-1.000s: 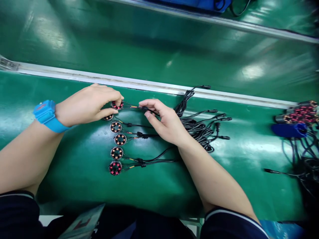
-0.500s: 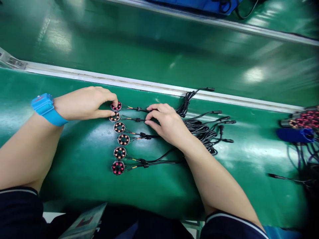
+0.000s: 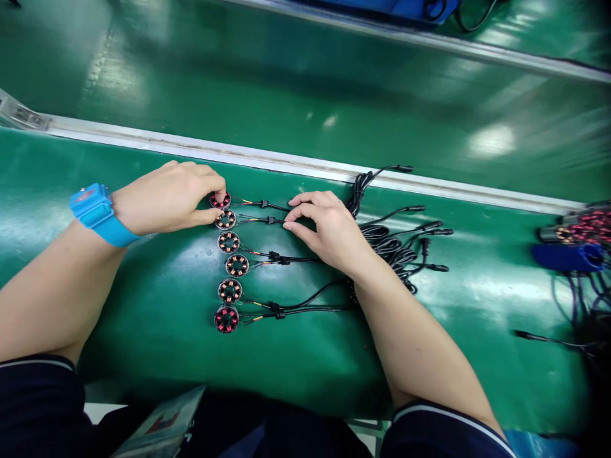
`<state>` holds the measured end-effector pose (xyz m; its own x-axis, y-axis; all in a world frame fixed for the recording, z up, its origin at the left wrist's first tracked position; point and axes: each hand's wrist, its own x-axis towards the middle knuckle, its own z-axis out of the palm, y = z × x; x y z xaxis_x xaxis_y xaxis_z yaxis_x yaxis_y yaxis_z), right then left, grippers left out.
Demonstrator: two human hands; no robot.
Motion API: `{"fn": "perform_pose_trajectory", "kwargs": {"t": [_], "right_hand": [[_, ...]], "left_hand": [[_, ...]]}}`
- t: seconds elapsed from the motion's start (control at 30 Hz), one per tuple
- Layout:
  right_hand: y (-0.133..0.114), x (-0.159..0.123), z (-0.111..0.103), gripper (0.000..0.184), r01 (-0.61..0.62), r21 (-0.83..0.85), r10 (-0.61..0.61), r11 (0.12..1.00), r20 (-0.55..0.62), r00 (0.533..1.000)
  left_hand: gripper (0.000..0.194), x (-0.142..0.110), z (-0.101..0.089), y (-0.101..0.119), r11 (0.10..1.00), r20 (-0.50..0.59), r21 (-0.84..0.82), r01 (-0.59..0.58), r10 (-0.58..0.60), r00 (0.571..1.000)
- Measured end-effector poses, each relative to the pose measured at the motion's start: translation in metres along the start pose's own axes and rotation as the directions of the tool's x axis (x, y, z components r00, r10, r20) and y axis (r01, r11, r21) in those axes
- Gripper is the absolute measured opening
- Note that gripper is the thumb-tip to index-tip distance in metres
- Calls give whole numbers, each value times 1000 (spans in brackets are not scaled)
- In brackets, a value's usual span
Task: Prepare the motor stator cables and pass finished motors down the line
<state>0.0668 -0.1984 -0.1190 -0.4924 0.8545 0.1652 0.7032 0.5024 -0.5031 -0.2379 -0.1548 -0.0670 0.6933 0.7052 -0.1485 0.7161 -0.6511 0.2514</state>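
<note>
Several small round coil rings lie in a column on the green mat [image 3: 157, 299], each with a thin black cable running right. My left hand [image 3: 167, 197], with a blue wrist strap [image 3: 98, 213], pinches the top coil ring [image 3: 220, 201] with thumb and fingertips; the second coil ring [image 3: 225, 219] lies just below, by my thumb tip. My right hand [image 3: 329, 229] rests fingers-down on the black cables [image 3: 267, 205] of the top two rings, fingers curled and pressing them. A bundle of black cables [image 3: 396, 248] with plug ends fans out right of my right wrist.
A metal rail [image 3: 286, 166] borders the mat at the back, with a second green surface [image 3: 286, 83] beyond. At the far right lies a blue holder [image 3: 566, 256] with more coil rings [image 3: 587, 228] and tangled cables [image 3: 587, 318]. A card [image 3: 162, 426] sits near my lap.
The top coil ring was held slightly raised a second ago; it now lies in line with the others. My right hand slid along the cables and settled flat on them.
</note>
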Motion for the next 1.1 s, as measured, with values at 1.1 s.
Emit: {"fn": "perform_pose_trajectory", "kwargs": {"t": [1.1], "right_hand": [[-9, 2, -6, 12, -53, -30, 54, 998, 37, 998]], "left_hand": [[33, -33, 2, 62, 988, 106, 10, -153, 151, 983]]}}
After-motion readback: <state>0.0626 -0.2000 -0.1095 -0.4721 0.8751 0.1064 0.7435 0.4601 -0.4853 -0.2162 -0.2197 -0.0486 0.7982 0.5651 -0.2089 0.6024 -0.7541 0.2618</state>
